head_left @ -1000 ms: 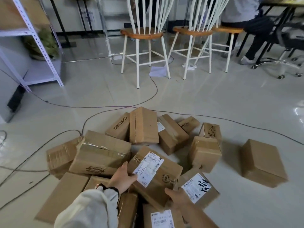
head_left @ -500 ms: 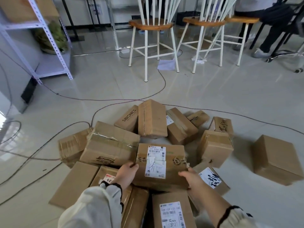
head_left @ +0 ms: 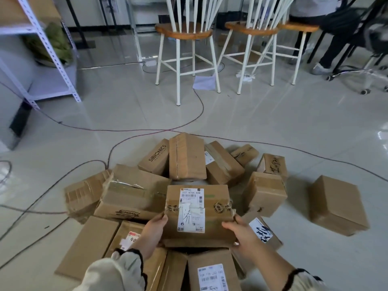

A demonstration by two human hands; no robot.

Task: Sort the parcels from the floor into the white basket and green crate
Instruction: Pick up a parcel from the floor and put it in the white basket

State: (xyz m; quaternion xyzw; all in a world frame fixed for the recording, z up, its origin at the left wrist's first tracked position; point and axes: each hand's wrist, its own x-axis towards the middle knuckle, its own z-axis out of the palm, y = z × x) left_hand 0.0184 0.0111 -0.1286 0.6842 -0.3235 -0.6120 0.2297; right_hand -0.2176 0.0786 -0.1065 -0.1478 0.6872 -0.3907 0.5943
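Note:
A pile of several brown cardboard parcels lies on the tiled floor in front of me. One labelled parcel, with a white shipping label on top, is held between both hands above the pile. My left hand grips its left side and my right hand grips its right side. Around it lie a SIBIONICS box, a large taped box and a box with a label just below. The white basket and the green crate are out of view.
One parcel sits apart at the right. Cables run across the floor around the pile. Two white stools stand beyond, a metal shelf at the left, and a seated person's legs and an office chair at far right.
The labelled parcel has been turned square to me and lifted off the pile. My right hand moved from its lower edge to its right side, and the view shifted closer.

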